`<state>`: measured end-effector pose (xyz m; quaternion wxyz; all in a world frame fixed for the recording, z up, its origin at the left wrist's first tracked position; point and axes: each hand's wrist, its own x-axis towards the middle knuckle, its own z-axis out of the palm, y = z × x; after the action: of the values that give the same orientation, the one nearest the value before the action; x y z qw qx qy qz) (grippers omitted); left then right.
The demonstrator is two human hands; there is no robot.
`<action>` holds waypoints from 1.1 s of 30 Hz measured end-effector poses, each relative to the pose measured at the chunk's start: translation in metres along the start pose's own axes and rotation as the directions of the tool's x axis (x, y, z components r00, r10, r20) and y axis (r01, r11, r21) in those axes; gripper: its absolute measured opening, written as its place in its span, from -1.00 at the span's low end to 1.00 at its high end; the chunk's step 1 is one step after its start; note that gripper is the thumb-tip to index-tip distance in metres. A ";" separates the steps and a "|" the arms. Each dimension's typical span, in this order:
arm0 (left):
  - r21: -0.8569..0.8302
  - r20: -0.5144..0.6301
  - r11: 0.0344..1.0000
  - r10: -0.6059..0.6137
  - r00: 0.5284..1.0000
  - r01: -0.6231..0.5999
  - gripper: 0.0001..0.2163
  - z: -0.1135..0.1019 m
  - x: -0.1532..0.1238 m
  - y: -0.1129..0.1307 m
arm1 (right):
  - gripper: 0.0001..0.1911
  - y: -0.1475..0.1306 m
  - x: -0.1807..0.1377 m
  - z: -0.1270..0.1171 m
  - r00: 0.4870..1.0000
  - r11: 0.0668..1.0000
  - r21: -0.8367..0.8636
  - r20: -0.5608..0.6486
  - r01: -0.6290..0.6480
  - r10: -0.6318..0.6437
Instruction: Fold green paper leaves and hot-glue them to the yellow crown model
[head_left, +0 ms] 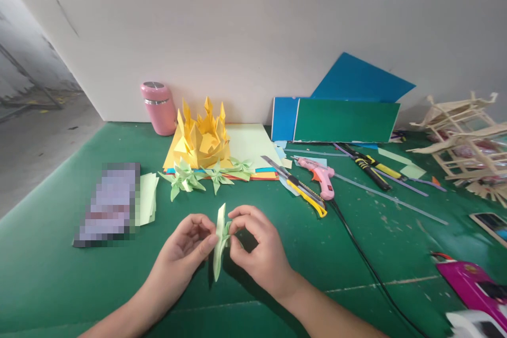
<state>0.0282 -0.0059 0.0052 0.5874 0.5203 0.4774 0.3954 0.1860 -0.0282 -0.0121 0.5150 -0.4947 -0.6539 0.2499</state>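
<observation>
Both my hands pinch a pale green folded paper piece [219,237] held upright just above the green table mat [59,274]. My left hand [186,245] grips it from the left with curled fingers. My right hand [257,248] pinches its upper middle from the right. Behind them lie three finished green paper flowers [190,178] in front of a yellow spiky origami crown [202,137] that rests on stacked coloured sheets.
A pink flask [158,108] stands at the back left. Green paper slips [147,198] lie beside a blurred-out item. To the right lie a yellow utility knife [304,194], a pink glue gun [320,174] with its black cord, blue and green card, a stick model [467,142] and a magenta device [471,285].
</observation>
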 end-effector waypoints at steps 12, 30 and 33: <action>0.060 -0.017 0.993 -0.096 0.995 0.097 -0.82 -0.002 0.001 0.004 | -0.87 -0.001 0.002 -0.001 0.999 1.000 0.000 -0.039 0.021 -0.021; 0.587 0.149 0.764 0.224 0.963 -0.268 -0.87 -0.014 0.008 0.003 | -0.92 0.005 -0.002 -0.001 0.976 0.975 0.119 0.134 -0.189 0.173; 0.619 0.217 0.693 0.302 0.928 -0.370 -0.85 -0.013 0.008 0.001 | -0.92 0.006 -0.002 -0.004 0.976 0.984 0.071 0.155 -0.165 0.153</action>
<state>0.0173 0.0052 0.0050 0.3106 0.7882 0.4517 0.2797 0.1919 -0.0285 -0.0168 0.4633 -0.5034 -0.6378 0.3538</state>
